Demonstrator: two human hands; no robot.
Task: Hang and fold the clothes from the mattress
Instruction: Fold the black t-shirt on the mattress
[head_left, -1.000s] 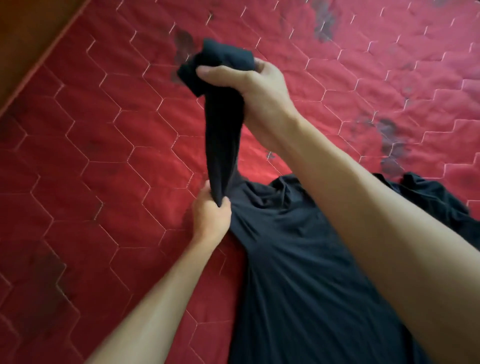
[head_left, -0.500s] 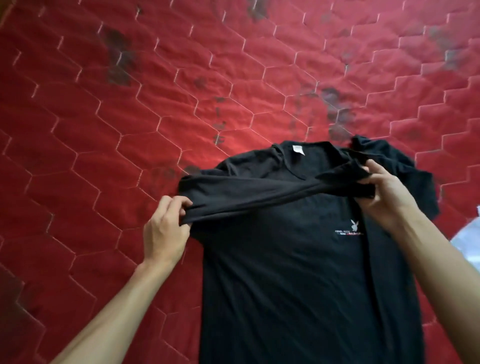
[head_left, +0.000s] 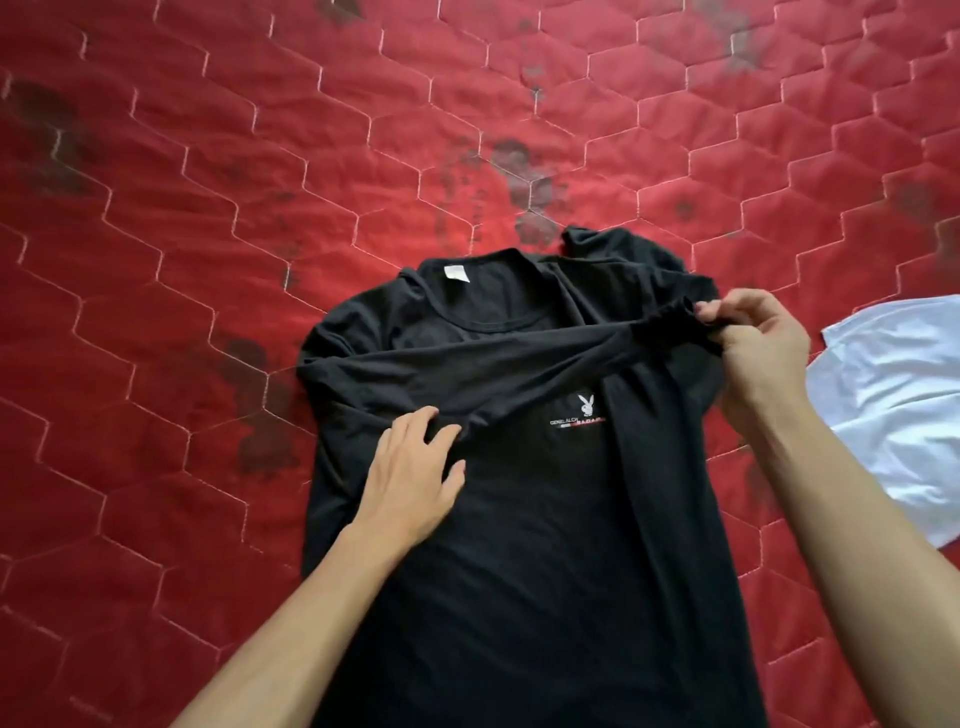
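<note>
The black shirt (head_left: 545, 561) lies front up on the red quilted mattress (head_left: 208, 218), with its collar at the far end and its hem running out of view at the near edge. My left hand (head_left: 415, 473) rests flat on the chest, fingers spread and straight, grasping nothing. My right hand (head_left: 753, 343) pinches the cuff of 1 sleeve (head_left: 493, 374), stretched across the chest from left to right. A white garment (head_left: 893, 415) lies to the right.
</note>
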